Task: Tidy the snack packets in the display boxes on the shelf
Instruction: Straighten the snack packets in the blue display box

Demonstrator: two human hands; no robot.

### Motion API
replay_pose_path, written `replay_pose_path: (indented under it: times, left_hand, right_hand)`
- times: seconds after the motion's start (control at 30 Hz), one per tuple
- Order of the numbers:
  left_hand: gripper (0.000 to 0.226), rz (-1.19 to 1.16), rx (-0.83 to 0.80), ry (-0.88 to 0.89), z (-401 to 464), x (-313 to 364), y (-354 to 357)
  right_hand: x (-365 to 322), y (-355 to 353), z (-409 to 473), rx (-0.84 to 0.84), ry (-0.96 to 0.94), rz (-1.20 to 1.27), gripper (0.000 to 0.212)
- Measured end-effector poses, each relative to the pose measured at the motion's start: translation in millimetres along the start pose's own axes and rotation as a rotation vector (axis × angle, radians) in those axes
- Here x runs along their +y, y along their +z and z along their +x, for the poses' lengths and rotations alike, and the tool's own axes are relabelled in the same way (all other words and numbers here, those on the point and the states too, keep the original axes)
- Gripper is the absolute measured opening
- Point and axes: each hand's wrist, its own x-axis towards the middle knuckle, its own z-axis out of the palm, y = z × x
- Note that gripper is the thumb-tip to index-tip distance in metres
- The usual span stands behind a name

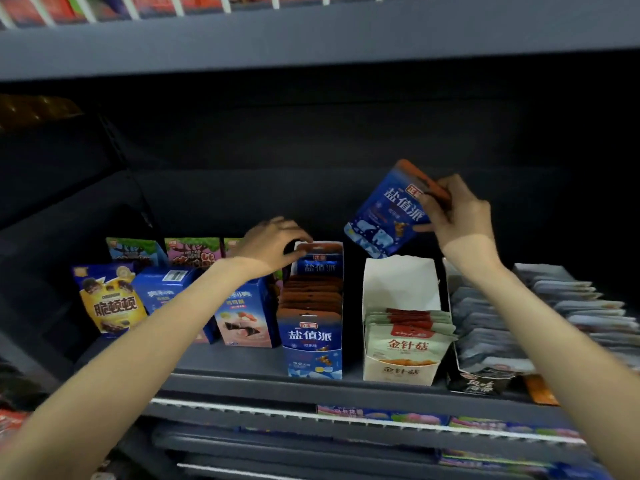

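A blue display box (pixel 313 363) stands on the shelf, filled with a row of blue snack packets with orange tops (pixel 311 292). My left hand (pixel 273 244) reaches over its back end, fingers curled on the top of the rearmost packet (pixel 320 259). My right hand (pixel 457 216) holds a loose blue packet (pixel 388 216) tilted in the air, above and behind the white display box (pixel 398 370). That white box holds pale green packets (pixel 408 337) at its front; its rear half shows bare walls.
Blue cartons (pixel 242 317) and a chocolate snack bag (pixel 107 303) stand left of the blue box. Grey packets (pixel 491 327) fill a box to the right, with more stacked at far right. The shelf's dark front edge (pixel 311 389) runs below; another shelf hangs overhead.
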Motion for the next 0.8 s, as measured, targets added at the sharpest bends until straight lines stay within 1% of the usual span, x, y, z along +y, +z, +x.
replay_pose_path:
  times: [0.07, 0.17, 0.43, 0.53, 0.67, 0.73, 0.8]
  left_hand:
    - [0.033, 0.055, -0.018, 0.045, 7.0, 0.0, 7.0]
    - [0.036, 0.105, -0.041, 0.062, 13.4, -0.8, 16.6]
    - [0.036, 0.075, -0.002, 0.032, 10.7, 0.1, 22.1]
    - [0.036, 0.070, -0.018, 0.013, 9.9, 0.8, 21.6]
    - [0.024, 0.040, -0.060, -0.020, 13.5, 3.0, 16.3]
    - [0.021, 0.104, -0.110, 0.004, 12.4, 4.7, 13.5]
    - [0.017, 0.168, -0.117, 0.024, 7.9, 8.4, 11.8]
  right_hand:
    - [-1.5, -1.9, -0.2, -0.005, 0.043, 0.043, 0.011]
    - [-3.0, -2.4, -1.5, -0.016, 0.078, 0.066, 0.010]
    - [-8.1, 5.6, -3.7, -0.042, 0.072, 0.092, 0.010]
    - [-8.9, 9.1, -3.9, -0.051, 0.050, 0.079, 0.011]
    - [-10.6, 10.0, -2.4, -0.046, 0.057, 0.104, 0.012]
    - [-12.7, 11.4, -0.3, -0.026, 0.051, 0.121, 0.012]
    - [-16.5, 15.7, 3.1, -0.012, 0.031, 0.135, 0.012]
